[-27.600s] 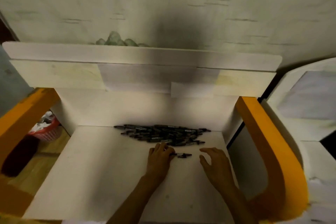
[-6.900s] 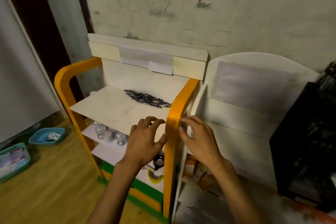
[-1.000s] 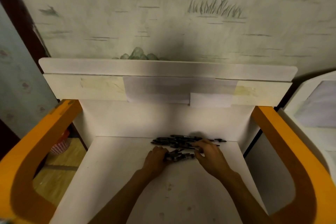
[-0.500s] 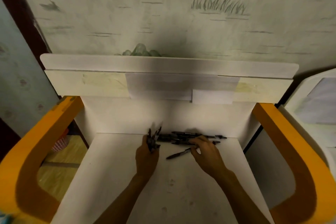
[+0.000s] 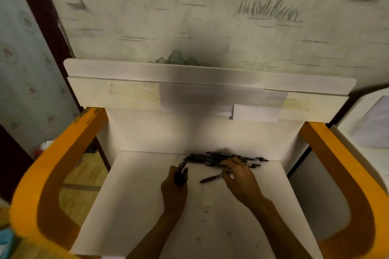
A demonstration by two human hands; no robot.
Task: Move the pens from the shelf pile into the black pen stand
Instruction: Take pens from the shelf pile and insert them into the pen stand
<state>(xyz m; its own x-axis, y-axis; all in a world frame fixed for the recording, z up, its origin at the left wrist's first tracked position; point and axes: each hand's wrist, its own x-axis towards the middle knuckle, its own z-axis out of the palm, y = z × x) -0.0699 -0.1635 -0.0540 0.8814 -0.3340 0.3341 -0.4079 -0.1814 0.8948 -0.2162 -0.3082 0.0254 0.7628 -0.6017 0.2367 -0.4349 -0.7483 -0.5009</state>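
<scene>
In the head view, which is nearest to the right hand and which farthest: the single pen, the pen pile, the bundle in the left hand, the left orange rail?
1. Single pen, at the right hand's fingertips.
2. Pen pile, just behind the fingers; almost as near.
3. Bundle, gripped in the left hand, further left.
4. Left orange rail, at the shelf's left edge.

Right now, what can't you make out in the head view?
- Black pen stand: outside the frame.
- Pens in the left hand: the fingers hide the bundle; no count.
- Pile: dark and overlapping, partly under the right hand.
- Loose pen: its right end is behind the fingertips.
</scene>
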